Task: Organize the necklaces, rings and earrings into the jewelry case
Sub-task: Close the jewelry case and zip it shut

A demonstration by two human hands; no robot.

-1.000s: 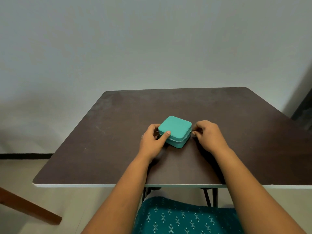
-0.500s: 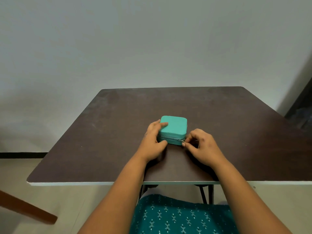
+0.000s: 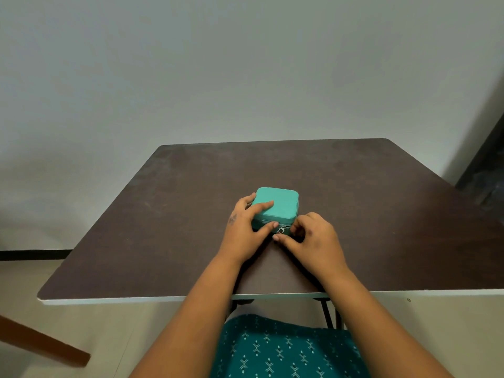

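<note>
A small teal jewelry case [image 3: 281, 203] sits closed on the dark brown table [image 3: 354, 203], near its middle. My left hand [image 3: 246, 227] grips the case's left side, with a finger on the lid and the thumb on the front wall. At the case's front right corner, my right hand [image 3: 311, 238] pinches the metal zipper pull [image 3: 281, 230]. No necklaces, rings or earrings are in view.
The table's near edge [image 3: 163, 299] runs just in front of my forearms. A plain wall stands close behind the table. A brown wooden bar [image 3: 41, 342] slants across the floor at lower left. A dark doorway [image 3: 485, 170] shows at far right.
The case has turned so its front faces me. My right hand has drawn the zipper pull from the right side around to the front, moving left. The left hand shifted its hold.
</note>
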